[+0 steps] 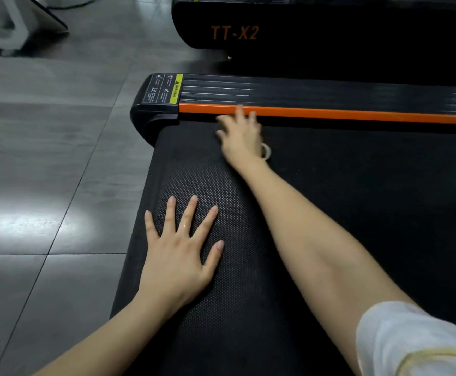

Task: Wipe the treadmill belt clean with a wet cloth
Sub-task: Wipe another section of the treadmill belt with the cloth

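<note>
Grey glossy floor tiles (45,147) fill the left, with a white stand (18,25) at far left. Warning sticker (164,89) on the treadmill's far corner. Left hand (178,253) lies flat on the near black textured belt (357,213), fingers spread. Right hand (241,137), blurred, fingers extended, presses a pale cloth (267,151) onto the belt just beside the orange rail (330,114). Second treadmill (302,28) beyond.
</note>
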